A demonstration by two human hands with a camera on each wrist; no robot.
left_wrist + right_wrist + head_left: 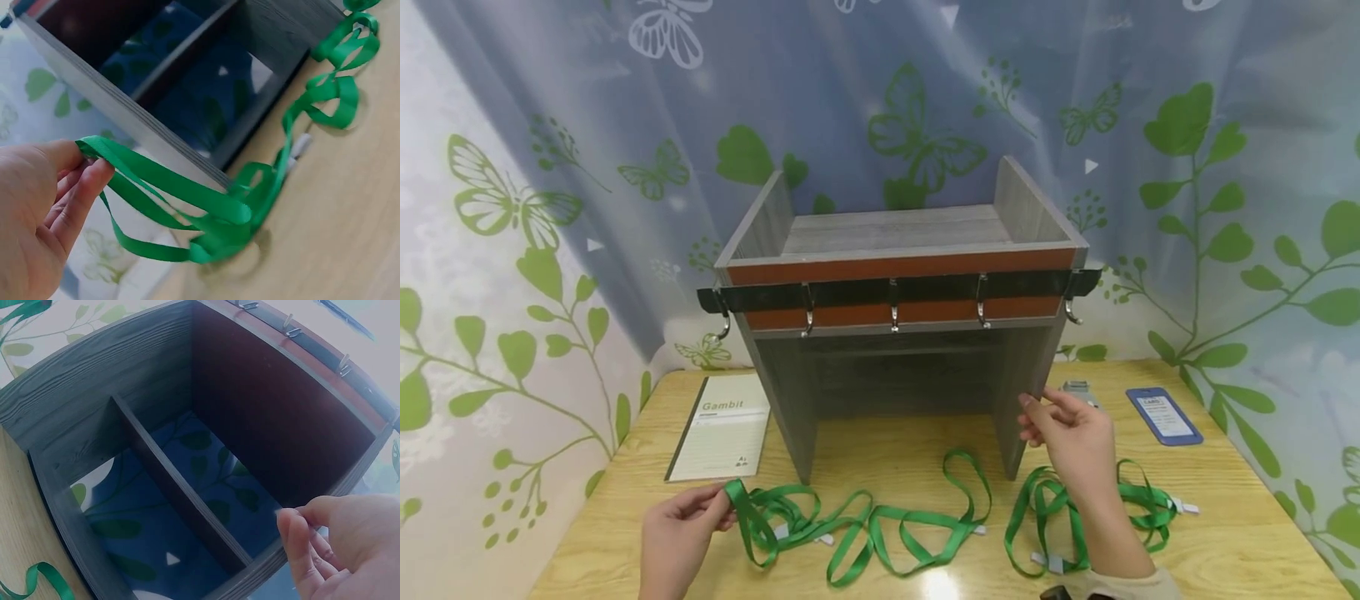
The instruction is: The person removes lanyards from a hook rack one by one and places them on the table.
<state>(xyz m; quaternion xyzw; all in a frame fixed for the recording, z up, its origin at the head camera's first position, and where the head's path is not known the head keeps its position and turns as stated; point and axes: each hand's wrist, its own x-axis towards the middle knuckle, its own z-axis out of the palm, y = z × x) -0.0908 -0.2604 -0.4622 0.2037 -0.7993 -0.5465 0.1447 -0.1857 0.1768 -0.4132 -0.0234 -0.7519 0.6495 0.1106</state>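
Note:
My left hand (681,533) pinches a loop of green lanyard (748,517) between thumb and fingertips. In the left wrist view, several strands of the green ribbon (181,194) hang from the fingers down to the table. My right hand (1071,433) is at the front edge of the shelf unit's right side panel (1018,417), thumb and fingertips close together. In the right wrist view, those fingertips (290,522) overlap the panel's edge; I cannot tell if they grip it. A black rail (850,292) with several metal hooks (894,315) crosses the front of the grey shelf unit (887,233).
More green lanyards (928,542) with white clips lie along the table front, with another heap (1045,508) under my right forearm. A notebook (722,425) lies left of the shelf. A blue card holder (1165,417) and a grey item (1077,388) lie to its right.

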